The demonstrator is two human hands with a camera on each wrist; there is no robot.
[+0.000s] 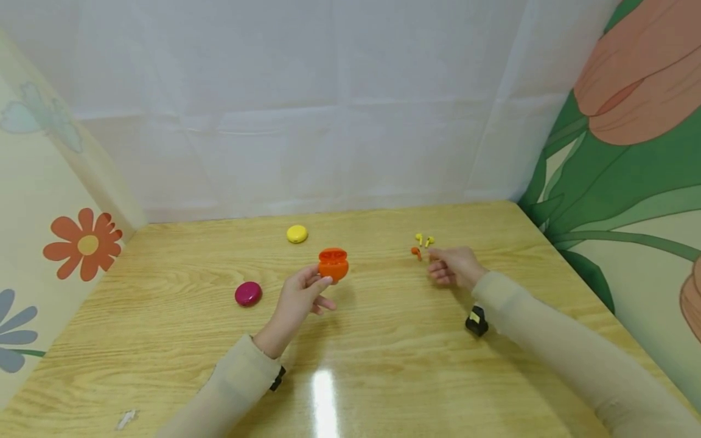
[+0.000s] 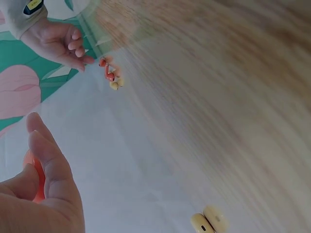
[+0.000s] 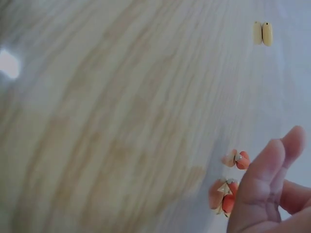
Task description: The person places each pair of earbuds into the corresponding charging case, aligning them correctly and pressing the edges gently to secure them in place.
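Note:
My left hand (image 1: 298, 304) holds an orange earbud case (image 1: 333, 266) above the table, its lid raised, between thumb and fingers. In the left wrist view the fingers mostly hide the case. My right hand (image 1: 454, 266) hovers at the right, fingertips beside an orange earbud (image 1: 415, 252) on the table. A second orange earbud (image 2: 102, 62) appears close to the right fingertips in the left wrist view. No earbud shows between the right thumb and fingers in the right wrist view. Just behind lie two yellow earbuds (image 1: 419, 238).
A closed yellow case (image 1: 297, 234) lies at the back of the wooden table (image 1: 383, 340). A magenta case (image 1: 248, 294) sits left of my left hand. White cloth (image 1: 328, 152) hangs behind the table. Near the front left is a small white mark (image 1: 126, 418).

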